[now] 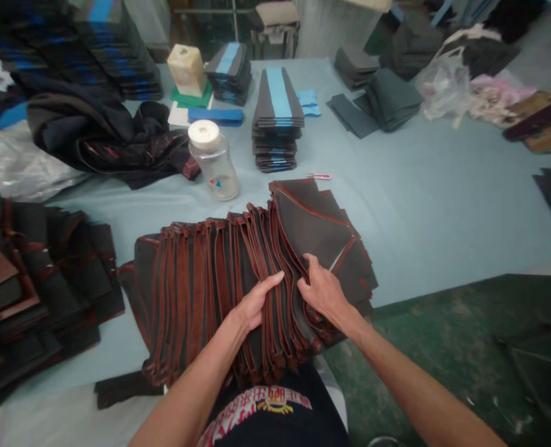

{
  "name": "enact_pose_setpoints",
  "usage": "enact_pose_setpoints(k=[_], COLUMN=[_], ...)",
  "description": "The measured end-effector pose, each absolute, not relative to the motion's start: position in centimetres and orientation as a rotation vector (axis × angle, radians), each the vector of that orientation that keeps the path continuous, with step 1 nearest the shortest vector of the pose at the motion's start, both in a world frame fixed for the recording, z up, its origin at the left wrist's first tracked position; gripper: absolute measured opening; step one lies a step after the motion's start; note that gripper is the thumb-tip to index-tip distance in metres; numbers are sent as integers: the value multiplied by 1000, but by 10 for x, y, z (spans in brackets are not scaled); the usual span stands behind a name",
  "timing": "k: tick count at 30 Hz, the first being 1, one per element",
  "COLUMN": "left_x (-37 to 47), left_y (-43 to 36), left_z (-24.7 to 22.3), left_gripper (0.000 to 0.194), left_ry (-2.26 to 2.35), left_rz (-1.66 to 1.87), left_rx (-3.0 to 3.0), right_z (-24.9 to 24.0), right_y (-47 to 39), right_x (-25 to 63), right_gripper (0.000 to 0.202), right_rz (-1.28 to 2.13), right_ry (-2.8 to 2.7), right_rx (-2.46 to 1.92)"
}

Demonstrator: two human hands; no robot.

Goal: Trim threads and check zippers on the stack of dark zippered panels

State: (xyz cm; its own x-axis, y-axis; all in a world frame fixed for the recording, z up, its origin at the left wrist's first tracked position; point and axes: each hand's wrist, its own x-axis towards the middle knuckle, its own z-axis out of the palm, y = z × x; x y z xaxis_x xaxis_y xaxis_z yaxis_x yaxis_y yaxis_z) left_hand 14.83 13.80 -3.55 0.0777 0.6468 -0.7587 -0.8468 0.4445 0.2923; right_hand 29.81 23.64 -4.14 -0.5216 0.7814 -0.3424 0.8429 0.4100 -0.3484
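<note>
A long row of dark grey fabric pieces with reddish-brown binding [186,292] stands on edge, packed together at the table's front. My left hand [253,305] is in the row's middle, its thumb across the bound edges and its other fingers hidden among the pieces; it grips some of them. To the right, my right hand [322,290] has its fingers bent around the edge of a grey panel with brown trim [307,217]. That panel leans to the right over several similar ones, which fan out beneath it.
On the left lies another heap of brown-trimmed dark pieces [70,267]. A clear jar with a white lid [217,164], a grey stack with a blue strip [277,118] and a small pink-handled tool [320,177] are behind the row. The table's front edge [443,288] slants at right.
</note>
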Motion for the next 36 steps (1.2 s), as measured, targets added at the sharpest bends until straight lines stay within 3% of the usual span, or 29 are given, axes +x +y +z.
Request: enact_pose_setpoints(k=[3, 8, 13, 18, 22, 24, 26, 29, 31, 36], left_x=[150, 153, 126, 97, 86, 85, 88, 95, 96, 76], left_y=[149, 171, 136, 69, 42, 39, 40, 42, 41, 50], left_z=[-39, -29, 5, 14, 3, -4, -10, -13, -12, -18], left_gripper=[65, 55, 47, 56, 41, 32, 40, 70, 77, 56], left_ry=[865, 746, 750, 1059, 1739, 2083, 2248, 2029, 1776, 1339], left_rz=[1177, 1198, 1144, 1137, 1154, 1128, 1160, 1268, 1273, 1118], left_rx=[-277, -298, -305, -228, 273, 538, 551, 39, -247, -333], right_z=[-45, -16, 26, 4, -10, -8, -8, -23, -39, -66], right_y=[255, 273, 232, 166, 163, 178, 193, 199, 190, 171], right_x=[298, 299, 277, 248, 242, 243, 243, 241, 239, 239], right_gripper=[82, 74, 72, 77, 79, 65, 47, 38, 29, 46], right_rz=[-791, -1016, -1237, -1526, -1217, -1035, -863, -622, -556, -500], right_ry=[2520, 2664, 2665, 2520, 2464, 2540, 2716, 2994, 3144, 3278], right_rx=[1444, 1296, 1281, 1312, 1241, 1153, 1086, 1164, 1345, 1398])
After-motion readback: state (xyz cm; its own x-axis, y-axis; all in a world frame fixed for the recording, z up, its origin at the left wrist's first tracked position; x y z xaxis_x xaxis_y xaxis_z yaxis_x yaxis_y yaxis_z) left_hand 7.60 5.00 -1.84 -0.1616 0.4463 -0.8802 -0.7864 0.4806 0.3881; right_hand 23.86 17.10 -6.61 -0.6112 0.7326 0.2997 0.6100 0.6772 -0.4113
